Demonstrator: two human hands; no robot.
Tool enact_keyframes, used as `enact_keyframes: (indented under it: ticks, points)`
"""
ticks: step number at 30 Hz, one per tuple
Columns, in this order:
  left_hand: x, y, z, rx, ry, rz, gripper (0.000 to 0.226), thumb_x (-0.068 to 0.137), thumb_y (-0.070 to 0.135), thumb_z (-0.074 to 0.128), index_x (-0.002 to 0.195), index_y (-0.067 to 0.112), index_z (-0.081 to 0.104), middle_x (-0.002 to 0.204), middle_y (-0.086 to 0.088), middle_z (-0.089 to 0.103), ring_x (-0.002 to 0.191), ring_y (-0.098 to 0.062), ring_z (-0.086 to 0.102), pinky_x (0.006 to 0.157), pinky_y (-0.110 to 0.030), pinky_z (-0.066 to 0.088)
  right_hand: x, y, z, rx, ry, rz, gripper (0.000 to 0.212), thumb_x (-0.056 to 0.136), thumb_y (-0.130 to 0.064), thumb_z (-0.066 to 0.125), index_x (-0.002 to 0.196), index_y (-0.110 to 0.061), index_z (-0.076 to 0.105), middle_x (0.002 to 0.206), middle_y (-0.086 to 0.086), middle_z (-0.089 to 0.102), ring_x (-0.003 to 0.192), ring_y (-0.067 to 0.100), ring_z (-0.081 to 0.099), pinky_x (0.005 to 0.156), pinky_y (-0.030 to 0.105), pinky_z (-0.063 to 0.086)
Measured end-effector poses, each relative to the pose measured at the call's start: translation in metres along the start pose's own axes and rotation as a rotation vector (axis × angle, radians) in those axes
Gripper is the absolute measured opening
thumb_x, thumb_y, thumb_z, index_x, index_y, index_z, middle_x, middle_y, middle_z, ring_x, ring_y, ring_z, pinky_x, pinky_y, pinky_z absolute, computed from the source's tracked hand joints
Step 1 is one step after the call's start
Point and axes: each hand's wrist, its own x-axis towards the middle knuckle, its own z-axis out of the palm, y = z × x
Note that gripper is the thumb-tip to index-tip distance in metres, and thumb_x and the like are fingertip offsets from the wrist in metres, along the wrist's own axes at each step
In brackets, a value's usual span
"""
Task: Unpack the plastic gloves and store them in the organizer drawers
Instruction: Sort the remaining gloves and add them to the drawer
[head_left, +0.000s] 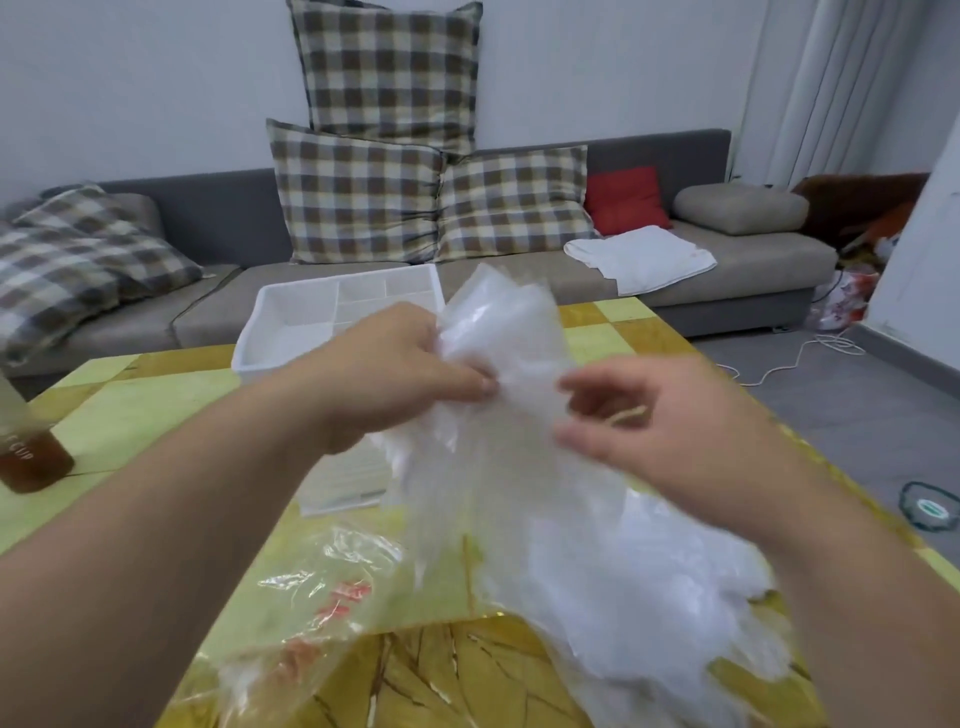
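Living room, grey sofa (727, 260) along the back wall, behind the white organizer (260, 332). Plaid cushions (358, 192) are stacked on the sofa straight behind the organizer, with a red cushion (626, 200) and a folded white towel (639, 257) behind it to the right. The organizer sits at the far edge of a glossy yellow patterned worktop (156, 415); hard plastic, rectangular, split into compartments, its near right part hidden by the left grip (410, 364). Bottle (31, 457) of brown liquid stands well left of the organizer, near the worktop edge. Flat white ribbed piece (348, 483) lies just in front of the organizer, half under the plastic. Crinkled clear packaging bag (322, 597) with red print lies further in front, flat and out of both grips.

Plastic gloves (519, 467): thin, frosted, crumpled film in one loose bundle, held up in front of the organizer, lower end trailing onto the worktop. None in the organizer. Left grip is clenched on the bundle, thumb and fingers pinching the film at the top. Right grip is loose, fingers spread and lightly curved, fingertips at the film, nothing clamped.
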Motion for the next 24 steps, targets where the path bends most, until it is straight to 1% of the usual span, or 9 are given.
enact_keyframes:
  ticks: [2, 4, 5, 8, 11, 14, 18, 21, 24]
  points:
    - [-0.003, 0.003, -0.016, 0.000, -0.073, 0.068, 0.022, 0.073, 0.023, 0.083, 0.088, 0.008, 0.077, 0.087, -0.011, 0.077, 0.085, -0.029, 0.074, 0.089, -0.050, 0.058, 0.017, 0.009, -0.010, 0.086, 0.161, -0.060, 0.070, 0.059, -0.054, 0.088, 0.123, -0.037, 0.064, 0.116, -0.023, 0.066, 0.110, -0.008, 0.059, 0.099, 0.028, 0.047]
    - [-0.005, 0.005, -0.028, -0.050, -0.117, 0.111, 0.032, 0.070, 0.026, 0.078, 0.095, 0.006, 0.076, 0.093, -0.014, 0.077, 0.090, -0.031, 0.074, 0.090, -0.050, 0.058, 0.033, 0.011, -0.012, 0.226, -0.002, -0.106, 0.087, 0.057, -0.046, 0.086, 0.137, -0.037, 0.052, 0.134, -0.025, 0.058, 0.128, -0.005, 0.049, 0.108, 0.032, 0.040]
    - [-0.005, 0.004, -0.033, -0.086, -0.117, 0.121, 0.033, 0.071, 0.023, 0.079, 0.098, 0.004, 0.075, 0.096, -0.015, 0.076, 0.092, -0.033, 0.074, 0.089, -0.049, 0.058, 0.041, 0.009, -0.010, 0.362, -0.151, -0.108, 0.090, 0.057, -0.037, 0.086, 0.140, -0.031, 0.051, 0.135, -0.019, 0.060, 0.129, 0.002, 0.052, 0.106, 0.034, 0.043]
    - [-0.002, -0.005, -0.046, -0.246, -0.068, 0.096, 0.032, 0.074, 0.014, 0.079, 0.102, 0.000, 0.073, 0.100, -0.019, 0.075, 0.095, -0.035, 0.073, 0.087, -0.045, 0.059, 0.067, 0.001, 0.001, 0.579, -0.449, 0.002, 0.061, 0.060, -0.004, 0.082, 0.118, -0.007, 0.067, 0.111, 0.007, 0.073, 0.101, 0.020, 0.071, 0.079, 0.029, 0.057]
    - [-0.002, -0.020, -0.062, -0.351, -0.003, 0.039, 0.034, 0.075, 0.010, 0.080, 0.106, 0.000, 0.073, 0.104, -0.020, 0.074, 0.098, -0.036, 0.072, 0.092, -0.048, 0.056, 0.095, -0.016, 0.007, 0.527, -0.512, 0.102, 0.034, 0.062, 0.013, 0.073, 0.091, -0.005, 0.075, 0.090, 0.013, 0.075, 0.078, 0.021, 0.073, 0.065, 0.029, 0.059]
    - [-0.001, -0.040, -0.074, -0.370, 0.103, -0.073, 0.026, 0.082, 0.009, 0.077, 0.107, 0.002, 0.073, 0.101, -0.018, 0.075, 0.095, -0.036, 0.073, 0.092, -0.054, 0.056, 0.121, -0.042, 0.010, 0.332, -0.477, 0.122, 0.031, 0.067, 0.016, 0.074, 0.091, -0.004, 0.074, 0.085, 0.013, 0.076, 0.071, 0.021, 0.074, 0.062, 0.030, 0.060]
    - [0.004, -0.073, -0.078, -0.366, 0.176, -0.292, 0.027, 0.081, 0.009, 0.078, 0.106, 0.004, 0.069, 0.097, -0.017, 0.076, 0.088, -0.036, 0.074, 0.076, -0.044, 0.061, 0.149, -0.071, 0.034, -0.304, -0.348, -0.016, 0.022, 0.069, -0.004, 0.080, 0.089, -0.013, 0.077, 0.078, 0.005, 0.076, 0.070, 0.021, 0.072, 0.060, 0.033, 0.060]
    - [0.005, -0.098, -0.077, -0.370, 0.246, -0.389, 0.022, 0.079, 0.001, 0.076, 0.099, 0.000, 0.066, 0.090, -0.021, 0.072, 0.070, -0.035, 0.068, 0.057, -0.033, 0.053, 0.156, -0.081, 0.076, -0.674, -0.236, -0.131, 0.013, 0.072, -0.008, 0.071, 0.068, -0.010, 0.059, 0.066, 0.004, 0.057, 0.062, 0.023, 0.054, 0.048, 0.031, 0.039]
    - [0.007, -0.121, -0.073, -0.309, 0.353, -0.404, 0.017, 0.076, -0.003, 0.075, 0.091, -0.002, 0.067, 0.073, -0.015, 0.061, 0.053, -0.025, 0.056, 0.042, -0.019, 0.040, 0.151, -0.075, 0.121, -0.854, -0.038, -0.249, 0.020, 0.081, -0.007, 0.058, 0.070, -0.016, 0.044, 0.071, -0.005, 0.046, 0.072, 0.026, 0.047, 0.055, 0.029, 0.029]
